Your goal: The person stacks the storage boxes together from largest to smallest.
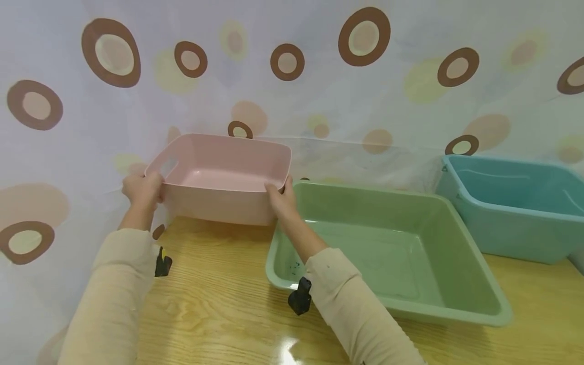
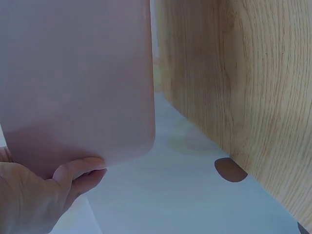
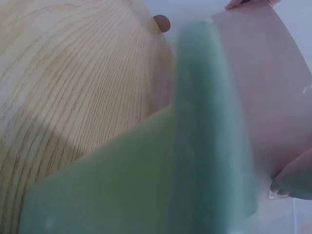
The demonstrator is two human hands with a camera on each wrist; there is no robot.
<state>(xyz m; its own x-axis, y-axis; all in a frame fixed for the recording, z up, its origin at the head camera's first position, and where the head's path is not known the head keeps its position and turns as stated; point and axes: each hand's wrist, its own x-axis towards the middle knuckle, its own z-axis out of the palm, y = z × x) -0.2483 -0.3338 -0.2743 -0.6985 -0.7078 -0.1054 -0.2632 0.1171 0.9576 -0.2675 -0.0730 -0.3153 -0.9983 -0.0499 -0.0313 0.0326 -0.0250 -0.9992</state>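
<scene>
Both hands are clamped on the pink bin [image 1: 219,207], which sits left of centre in the frame. The left hand [image 1: 145,188] curls round its left end, below the handle slot [image 1: 169,166]; the right hand [image 1: 282,202] pinches the right end, thumb at the rim and fingers outside. Gripping opposite ends probably shares the weight and stops the bin tipping. The left wrist view shows a gap between the bin and the wooden table [image 1: 214,284], so it appears to be held off the surface, its mouth facing up.

Just right of it, the green tub [image 1: 365,209] fills the centre and lower right, its left rim beneath the right forearm. That closeness likely explains why the right arm reaches across the tub's corner. At the right edge stands the blue bin [image 1: 515,230], beside the tub, open side up. All three lie apart in a row, perhaps to keep each within reach. Behind them hangs a spotted sheet [image 1: 319,101].
</scene>
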